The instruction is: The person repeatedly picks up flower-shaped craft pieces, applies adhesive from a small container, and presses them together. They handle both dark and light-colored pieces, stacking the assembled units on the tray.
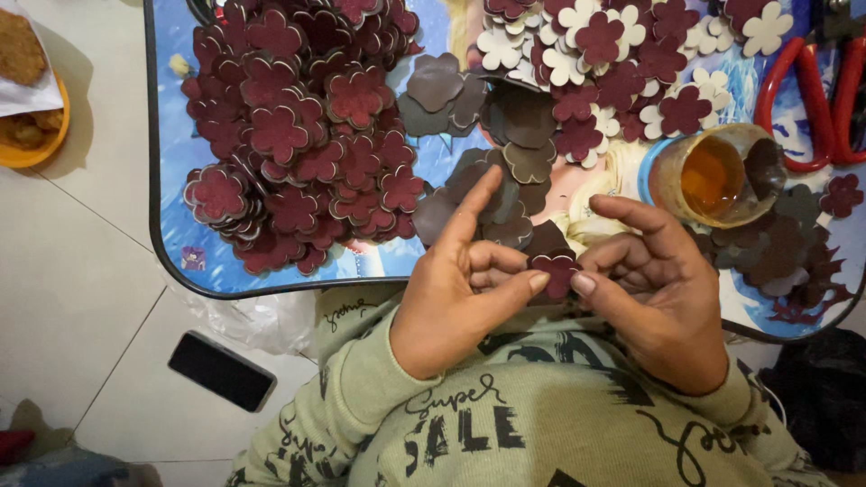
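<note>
Pinching one small maroon flower cutout [555,271] between both thumbs and fingertips: left hand [465,289] and right hand [663,302] meet over the near table edge, closed on the same piece from either side, the left index finger sticking out straight. The cutout sits just above the lap, at the rim of the blue picture-printed table [180,180].

Risk, near: the grip looks light and two-sided. A slip would likely drop the piece into the lap or onto the tiled floor [81,298], where a dark phone [221,370] lies.

Just beyond the hands, loose brown backing pieces [505,180] overlap, and a sweep of the raised finger could scatter them.

Right of that, a clear cup of amber liquid [713,176], possibly glue, stands near the right hand's knuckles with brown pieces crowding its base. A knock would probably spill it over the cutouts.

Farther back, the big maroon flower pile [298,135] sits close to the left rim and could slide off. White-and-maroon flowers [613,54] and red-handled scissors [812,99] lie at the far edge. An orange plate of food [32,135] sits on the floor, well apart.
</note>
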